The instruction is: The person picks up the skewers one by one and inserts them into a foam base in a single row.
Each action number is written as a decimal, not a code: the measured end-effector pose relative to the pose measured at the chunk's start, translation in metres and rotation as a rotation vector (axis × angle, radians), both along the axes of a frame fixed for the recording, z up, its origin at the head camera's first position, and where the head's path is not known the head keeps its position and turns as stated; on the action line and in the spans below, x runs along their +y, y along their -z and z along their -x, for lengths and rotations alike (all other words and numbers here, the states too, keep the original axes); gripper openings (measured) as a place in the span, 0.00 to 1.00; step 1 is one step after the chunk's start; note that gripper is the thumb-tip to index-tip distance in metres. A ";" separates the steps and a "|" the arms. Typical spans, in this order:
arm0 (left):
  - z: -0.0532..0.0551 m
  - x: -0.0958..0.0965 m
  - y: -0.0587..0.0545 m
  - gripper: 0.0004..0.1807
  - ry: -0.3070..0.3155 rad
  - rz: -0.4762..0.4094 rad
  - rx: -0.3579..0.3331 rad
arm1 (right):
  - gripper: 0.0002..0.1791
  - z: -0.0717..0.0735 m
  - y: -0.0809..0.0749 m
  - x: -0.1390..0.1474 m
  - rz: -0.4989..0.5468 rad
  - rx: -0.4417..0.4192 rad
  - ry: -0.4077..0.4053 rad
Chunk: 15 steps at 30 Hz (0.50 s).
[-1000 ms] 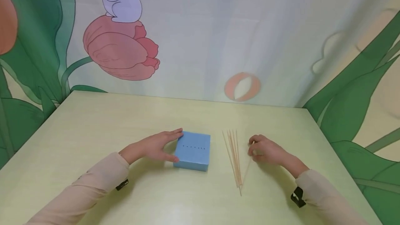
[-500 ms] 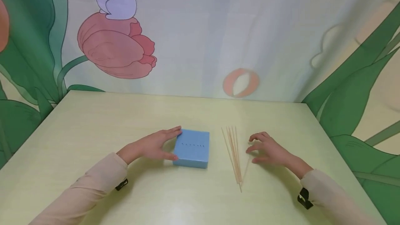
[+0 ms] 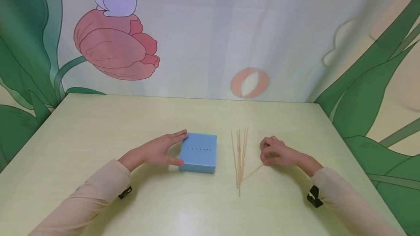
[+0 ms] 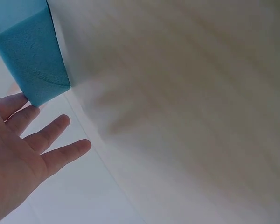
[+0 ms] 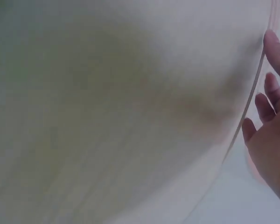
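A blue foam block [image 3: 198, 156] with a row of small dark holes along its top lies on the table. My left hand [image 3: 160, 149] holds it at the left side, thumb at the near corner and fingertips at the far one. In the left wrist view two fingers touch the foam block [image 4: 35, 63], while the other two stand free. My right hand [image 3: 277, 152] pinches a thin wooden stick [image 3: 252, 173], which slants down to the left toward the bundle. Beside the block several similar wooden sticks [image 3: 238, 156] lie loosely fanned. The right wrist view shows a stick [image 5: 242, 116] along my fingertips.
Pale yellow-green table [image 3: 131, 119] spreads around the hands. Behind it hangs a curtain [image 3: 197, 46] printed with flowers, leaves and a rabbit. Black straps [image 3: 315, 196] show at both cuffs.
My right fingers spread apart half a second ago and now close together again. The stick at that hand has swung to a flatter slant. My left hand stays at the block; the head view has shifted slightly.
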<state>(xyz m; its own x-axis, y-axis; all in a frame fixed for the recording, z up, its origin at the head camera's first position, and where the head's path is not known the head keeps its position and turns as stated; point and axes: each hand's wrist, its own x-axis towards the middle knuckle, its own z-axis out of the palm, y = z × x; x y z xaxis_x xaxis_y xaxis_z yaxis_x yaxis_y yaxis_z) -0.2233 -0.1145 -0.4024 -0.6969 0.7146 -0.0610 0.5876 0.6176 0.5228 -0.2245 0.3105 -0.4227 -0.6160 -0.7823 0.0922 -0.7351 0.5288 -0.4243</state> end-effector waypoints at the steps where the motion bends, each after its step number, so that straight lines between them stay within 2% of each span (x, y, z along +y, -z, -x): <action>1: 0.000 0.000 0.000 0.50 0.002 0.000 0.002 | 0.08 -0.001 -0.002 0.001 0.006 0.006 -0.011; 3: 0.000 -0.001 0.001 0.51 0.003 -0.005 0.004 | 0.08 -0.003 -0.008 0.005 0.026 -0.013 -0.026; 6: 0.000 -0.001 0.000 0.51 -0.002 -0.006 0.009 | 0.07 -0.006 -0.018 0.009 0.052 -0.111 -0.001; 9: -0.001 -0.001 -0.001 0.50 -0.005 -0.009 0.009 | 0.05 -0.009 -0.026 0.012 0.095 -0.210 0.084; 11: -0.001 -0.001 -0.002 0.50 -0.006 -0.012 0.006 | 0.01 -0.012 -0.029 0.012 0.122 -0.221 0.149; 15: -0.002 0.001 -0.003 0.50 -0.002 -0.024 -0.008 | 0.08 -0.016 -0.032 0.009 0.197 -0.219 0.272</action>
<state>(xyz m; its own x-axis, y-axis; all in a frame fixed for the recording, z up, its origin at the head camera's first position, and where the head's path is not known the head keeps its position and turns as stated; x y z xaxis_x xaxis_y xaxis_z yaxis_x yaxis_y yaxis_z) -0.2210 -0.1134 -0.3993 -0.6975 0.7149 -0.0491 0.5824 0.6056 0.5423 -0.2084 0.3191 -0.3908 -0.8200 -0.5683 0.0679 -0.4604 0.5846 -0.6680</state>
